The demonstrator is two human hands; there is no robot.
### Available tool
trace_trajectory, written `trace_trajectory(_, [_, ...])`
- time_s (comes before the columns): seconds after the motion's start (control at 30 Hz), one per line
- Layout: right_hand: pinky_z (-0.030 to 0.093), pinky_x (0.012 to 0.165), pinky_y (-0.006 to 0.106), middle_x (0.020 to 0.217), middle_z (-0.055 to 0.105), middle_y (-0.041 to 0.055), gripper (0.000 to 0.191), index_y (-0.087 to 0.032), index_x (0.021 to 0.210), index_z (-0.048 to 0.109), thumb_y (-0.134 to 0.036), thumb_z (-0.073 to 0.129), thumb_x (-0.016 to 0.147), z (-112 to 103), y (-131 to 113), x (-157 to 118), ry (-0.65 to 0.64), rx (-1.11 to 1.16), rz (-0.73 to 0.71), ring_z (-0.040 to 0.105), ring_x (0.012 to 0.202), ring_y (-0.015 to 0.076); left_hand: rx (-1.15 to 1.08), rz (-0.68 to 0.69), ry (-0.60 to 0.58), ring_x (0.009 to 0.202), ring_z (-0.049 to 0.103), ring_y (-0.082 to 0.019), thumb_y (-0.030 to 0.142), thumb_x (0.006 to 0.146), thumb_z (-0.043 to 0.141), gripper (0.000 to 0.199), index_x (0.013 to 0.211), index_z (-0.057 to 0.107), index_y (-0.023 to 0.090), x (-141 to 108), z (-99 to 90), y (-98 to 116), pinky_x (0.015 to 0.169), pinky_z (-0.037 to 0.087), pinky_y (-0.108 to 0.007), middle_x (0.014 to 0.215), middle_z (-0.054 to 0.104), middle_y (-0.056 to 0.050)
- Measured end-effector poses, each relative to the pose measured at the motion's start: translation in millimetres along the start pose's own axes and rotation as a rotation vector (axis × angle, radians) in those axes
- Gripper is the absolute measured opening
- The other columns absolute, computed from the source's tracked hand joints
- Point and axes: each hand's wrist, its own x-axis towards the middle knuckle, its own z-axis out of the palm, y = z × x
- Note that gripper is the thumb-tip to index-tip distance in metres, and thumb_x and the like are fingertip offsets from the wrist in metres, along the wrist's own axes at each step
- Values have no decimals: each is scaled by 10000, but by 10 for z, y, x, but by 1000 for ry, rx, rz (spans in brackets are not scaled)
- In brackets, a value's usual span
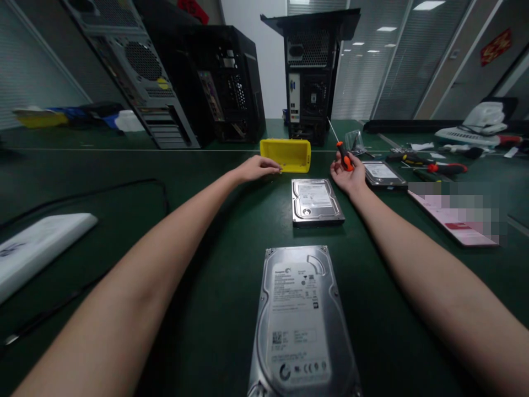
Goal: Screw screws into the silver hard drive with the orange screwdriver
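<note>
My left hand [259, 168] is at the front left edge of a yellow tray [291, 148], its fingers pressed together; whatever they may pinch is too small to make out. A screwdriver with an orange and black handle [344, 156] lies in my right hand [349, 175], its shaft pointing up and away. Between my forearms, a silver hard drive [317, 199] lies flat just in front of the tray. A larger-looking hard drive [303, 320], label up, is nearest to me. Beside my right hand, on its right, is a third drive [382, 173].
Open computer cases [237, 82] and another case [312, 82] stand at the back. Pliers and a red-handled tool [448, 169] lie at the right, near a pink flat object [454, 220]. A white box [45, 242] and black cable [103, 186] are at the left.
</note>
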Motion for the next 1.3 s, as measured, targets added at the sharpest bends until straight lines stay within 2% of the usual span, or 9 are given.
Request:
trace_trajectory(0.07, [560, 626, 208, 733, 708, -28, 103, -212, 799, 616, -250, 530, 842, 0, 8, 7, 2, -24, -1, 586, 562, 65, 47, -15, 2, 1057, 628, -204, 411, 785, 629, 367, 1074, 723, 205, -113, -17, -60, 953, 434, -322, 1133, 713, -48])
trace_trajectory(0.17, [560, 618, 215, 728, 705, -20, 89, -212, 793, 612, -251, 541, 833, 2, 20, 14, 6, -45, -2, 582, 561, 71, 86, -18, 1, 1012, 630, -195, 436, 767, 645, 357, 1042, 731, 225, -223, 29, -100, 914, 441, -310, 1104, 720, -37])
trace_trajectory(0.37, [556, 617, 213, 618, 631, -19, 117, -206, 746, 587, -274, 551, 834, 37, 56, 8, -9, -114, 2, 566, 548, 79, 110, -14, 109, 899, 618, -178, 423, 776, 635, 284, 919, 725, 195, -295, 171, -90, 825, 445, -299, 975, 720, -49])
trace_trajectory(0.47, [553, 611, 216, 602, 598, -21, 126, -208, 738, 577, -292, 580, 831, 65, 89, -9, -93, -210, 71, 558, 544, 85, 135, 2, 147, 898, 607, -181, 415, 802, 614, 261, 906, 705, 194, -328, 223, -68, 811, 441, -303, 968, 698, -51])
trace_trajectory(0.6, [561, 638, 239, 617, 604, -8, 100, -202, 778, 594, -265, 568, 851, 81, 113, -38, -225, -346, 146, 556, 551, 97, 304, 67, 232, 947, 580, -196, 394, 850, 586, 226, 903, 680, 196, -402, 292, 24, 861, 404, -328, 982, 675, -58])
trace_trajectory(0.77, [543, 657, 235, 614, 600, -8, 107, -191, 795, 604, -262, 566, 866, 104, 140, -89, -286, -398, 158, 545, 545, 90, 415, 88, 271, 945, 581, -204, 362, 891, 559, 193, 947, 656, 204, -481, 343, 154, 908, 342, -357, 981, 682, -46])
trace_trajectory(0.97, [539, 665, 256, 651, 632, 6, 68, -186, 856, 619, -234, 570, 854, 161, 241, -139, -374, -442, 243, 573, 598, 110, 430, 81, 330, 984, 551, -213, 385, 873, 592, 228, 1008, 635, 207, -513, 355, 145, 886, 352, -338, 1025, 665, -51])
trace_trajectory(1.13, [546, 710, 273, 654, 623, 5, 63, -189, 837, 610, -250, 594, 837, 151, 201, -154, -351, -425, 246, 566, 584, 102, 491, 14, 327, 960, 528, -218, 382, 882, 567, 215, 943, 661, 199, -511, 373, 130, 867, 374, -333, 1014, 641, -67])
trace_trajectory(1.3, [553, 695, 269, 635, 595, -3, 97, -199, 788, 584, -287, 584, 829, 133, 131, -158, -281, -389, 243, 568, 579, 107, 479, 28, 310, 956, 524, -213, 349, 891, 551, 189, 947, 659, 205, -506, 374, 118, 859, 383, -330, 1002, 632, -59])
